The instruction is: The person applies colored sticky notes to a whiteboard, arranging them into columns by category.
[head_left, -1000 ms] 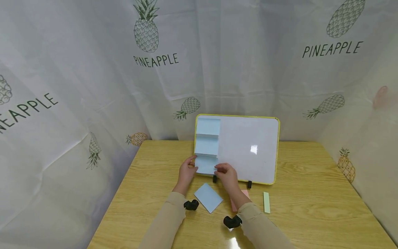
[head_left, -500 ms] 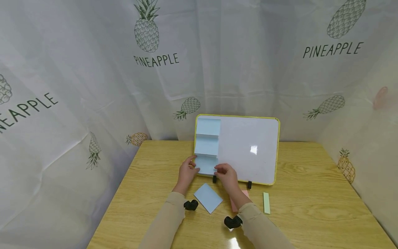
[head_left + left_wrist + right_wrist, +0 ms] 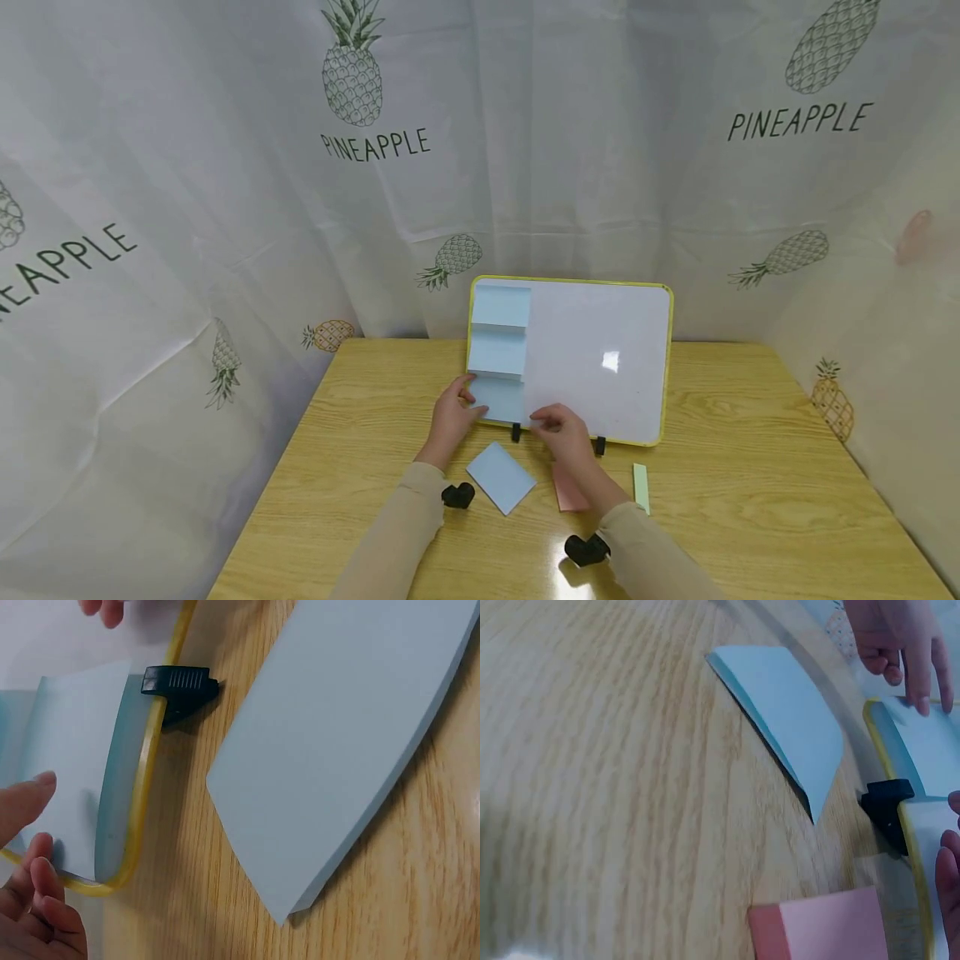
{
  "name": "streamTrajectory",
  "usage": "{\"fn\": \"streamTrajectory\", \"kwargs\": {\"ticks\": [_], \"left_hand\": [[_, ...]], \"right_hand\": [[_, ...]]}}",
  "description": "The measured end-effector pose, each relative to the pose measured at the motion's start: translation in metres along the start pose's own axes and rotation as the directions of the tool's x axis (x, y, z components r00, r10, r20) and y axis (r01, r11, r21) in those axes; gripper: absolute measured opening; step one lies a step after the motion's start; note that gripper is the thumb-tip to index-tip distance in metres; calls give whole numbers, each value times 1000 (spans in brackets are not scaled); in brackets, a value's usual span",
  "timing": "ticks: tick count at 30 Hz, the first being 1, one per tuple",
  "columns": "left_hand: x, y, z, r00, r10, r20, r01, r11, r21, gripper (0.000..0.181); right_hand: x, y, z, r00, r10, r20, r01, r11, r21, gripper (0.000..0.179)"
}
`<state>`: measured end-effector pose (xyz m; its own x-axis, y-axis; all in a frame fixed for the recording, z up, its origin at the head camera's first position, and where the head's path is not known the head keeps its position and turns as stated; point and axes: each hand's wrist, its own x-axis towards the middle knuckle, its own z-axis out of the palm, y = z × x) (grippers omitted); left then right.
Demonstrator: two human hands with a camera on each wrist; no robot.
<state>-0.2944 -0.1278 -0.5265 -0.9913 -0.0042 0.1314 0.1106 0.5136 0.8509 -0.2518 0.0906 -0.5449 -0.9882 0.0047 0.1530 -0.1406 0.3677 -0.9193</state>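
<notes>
On the surface (image 3: 750,467) sits the whiteboard (image 3: 592,358); the right hand (image 3: 564,433), fingers loosely curled, tips slightly apart, is near its bottom edge; the left hand (image 3: 450,421), fingers apart, touches the lowest blue sheet (image 3: 498,396), at the board's lower left.

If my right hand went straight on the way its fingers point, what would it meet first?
Probably the right edge of the lowest blue note on the whiteboard, just left of the right hand in the head view. Depth is unclear, so it might brush the bare board first.
</notes>
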Motion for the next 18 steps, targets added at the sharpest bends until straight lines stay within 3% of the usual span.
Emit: {"fn": "streamTrajectory", "kwargs": {"ticks": [9,18], "left_hand": [[5,2,3,993,7,116,-2,999,-46,63],[10,7,-1,970,11,241,1,999,-49,61]], "right_hand": [[-20,2,-19,998,19,52,-16,998,-53,18],[-39,12,-33,995,2,96,2,999,-36,16]]}}
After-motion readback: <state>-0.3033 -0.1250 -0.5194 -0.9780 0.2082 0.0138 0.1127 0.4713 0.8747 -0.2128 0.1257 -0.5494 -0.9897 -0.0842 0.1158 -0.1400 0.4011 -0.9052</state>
